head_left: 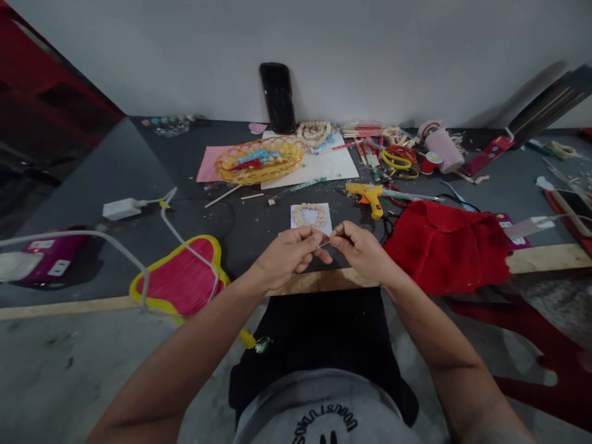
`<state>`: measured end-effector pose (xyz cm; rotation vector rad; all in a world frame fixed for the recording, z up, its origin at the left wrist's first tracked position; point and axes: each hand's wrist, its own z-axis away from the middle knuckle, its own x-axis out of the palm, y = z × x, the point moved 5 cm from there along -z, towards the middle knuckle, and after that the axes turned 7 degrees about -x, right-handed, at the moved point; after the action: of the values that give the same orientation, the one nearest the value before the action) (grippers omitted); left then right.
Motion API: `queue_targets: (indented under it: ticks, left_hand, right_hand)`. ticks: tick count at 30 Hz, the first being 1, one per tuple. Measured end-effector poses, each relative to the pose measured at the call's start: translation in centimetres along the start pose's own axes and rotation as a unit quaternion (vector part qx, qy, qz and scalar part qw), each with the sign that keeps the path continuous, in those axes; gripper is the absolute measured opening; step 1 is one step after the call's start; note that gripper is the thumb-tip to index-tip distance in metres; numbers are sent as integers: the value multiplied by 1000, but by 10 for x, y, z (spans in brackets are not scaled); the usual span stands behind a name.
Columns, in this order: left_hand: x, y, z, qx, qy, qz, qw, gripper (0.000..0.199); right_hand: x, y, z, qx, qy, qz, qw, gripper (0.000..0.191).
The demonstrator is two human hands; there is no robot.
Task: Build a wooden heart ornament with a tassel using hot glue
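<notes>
Left hand [300,248] and right hand [357,248] are both pinching a thin piece [322,245], just on the near side of the little card [325,213] — fingertips are nearly closed. Keeping a light grip and bracing the fingers is probably working best here. The shirt [324,394] is showing dark lettering — I'm not managing to read it.

At my twelve o'clock the basket [225,174] is see-through amber with a lattice rim; toward one o'clock my glue gun [370,192] is yellow with an orange trigger. At three o'clock I see plain red cloth [444,250].
</notes>
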<state>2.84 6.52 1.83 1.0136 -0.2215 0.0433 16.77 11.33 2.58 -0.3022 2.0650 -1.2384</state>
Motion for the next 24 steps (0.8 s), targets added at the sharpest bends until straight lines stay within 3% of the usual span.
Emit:
queue_targets:
  ticks: [8, 13, 20, 24]
  left_hand:
    - [-3, -26, 14, -27, -32, -79, 996, 40]
    - [-4, -34, 16, -23, -28, -74, 997, 31]
    - [-8, -20, 17, 116, 6, -250, 961, 20]
    - [-8, -19, 17, 139, 11, -280, 950, 20]
  right_hand:
    - [14, -13, 19, -88, -43, 46, 994, 13]
    - [16, -4, 22, -86, -37, 39, 995, 9]
    - [17, -2, 19, -71, -58, 48, 995, 10]
    - [19, -4, 17, -88, -60, 61, 992, 11]
